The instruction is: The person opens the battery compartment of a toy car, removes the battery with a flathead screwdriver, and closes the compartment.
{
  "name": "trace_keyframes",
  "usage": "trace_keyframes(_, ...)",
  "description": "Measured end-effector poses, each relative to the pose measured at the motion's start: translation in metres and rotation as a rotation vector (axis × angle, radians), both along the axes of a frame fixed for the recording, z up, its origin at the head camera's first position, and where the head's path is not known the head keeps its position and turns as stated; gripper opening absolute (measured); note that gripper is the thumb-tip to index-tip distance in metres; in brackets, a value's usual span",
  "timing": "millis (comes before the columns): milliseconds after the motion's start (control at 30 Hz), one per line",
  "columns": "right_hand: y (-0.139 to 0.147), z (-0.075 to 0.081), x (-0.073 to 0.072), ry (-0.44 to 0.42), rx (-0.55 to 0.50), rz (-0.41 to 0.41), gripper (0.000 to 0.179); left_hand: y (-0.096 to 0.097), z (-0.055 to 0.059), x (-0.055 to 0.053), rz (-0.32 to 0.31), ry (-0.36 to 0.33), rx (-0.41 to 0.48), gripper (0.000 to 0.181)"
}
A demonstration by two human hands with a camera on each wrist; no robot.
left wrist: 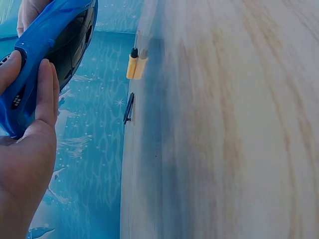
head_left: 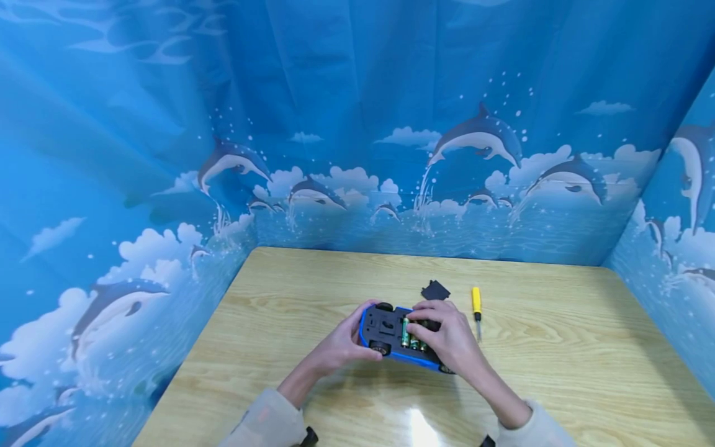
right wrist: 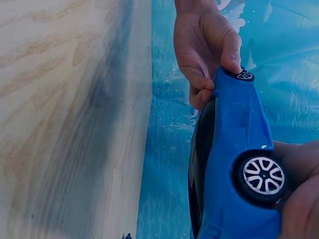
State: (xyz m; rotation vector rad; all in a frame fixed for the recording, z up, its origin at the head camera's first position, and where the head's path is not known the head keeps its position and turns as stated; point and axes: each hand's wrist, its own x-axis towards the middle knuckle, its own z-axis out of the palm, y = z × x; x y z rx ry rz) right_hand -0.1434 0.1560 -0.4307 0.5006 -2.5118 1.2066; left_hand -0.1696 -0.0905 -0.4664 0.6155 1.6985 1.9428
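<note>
A blue toy car (head_left: 413, 357) is held upside down above the table, its black underside up. My left hand (head_left: 347, 341) grips one end, thumb by a wheel (head_left: 380, 349) and fingers along the opposite side. Several green batteries (head_left: 404, 335) lie side by side in the open compartment. My right hand (head_left: 449, 335) reaches over the other end, thumb and forefinger pinching at the upper end of the leftmost battery; the hand covers part of the compartment. In the right wrist view the car's blue side (right wrist: 229, 129) faces the camera, with a silver-spoked wheel (right wrist: 263, 179).
On the wood-grain table (head_left: 558, 347), a black battery cover (head_left: 436, 290) lies beyond the car. A screwdriver (head_left: 476, 302) with a yellow handle lies to the right of the cover, its shaft toward the person. A blue dolphin-print curtain (head_left: 357, 124) surrounds the table's back and sides.
</note>
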Motion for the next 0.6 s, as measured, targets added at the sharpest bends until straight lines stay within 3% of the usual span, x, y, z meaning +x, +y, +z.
trace_keyframes(367,-0.0008,-0.0050,-0.0008,-0.004,-0.107,0.016,0.019,-0.0027,-0.0048,-0.0001,-0.006,0.023,-0.009,0.101)
trace_keyframes(600,-0.0028,-0.0001,0.0004,-0.036,-0.175,0.003,0.016,-0.0028,-0.0059,-0.0002,-0.004,0.032,-0.001,0.098)
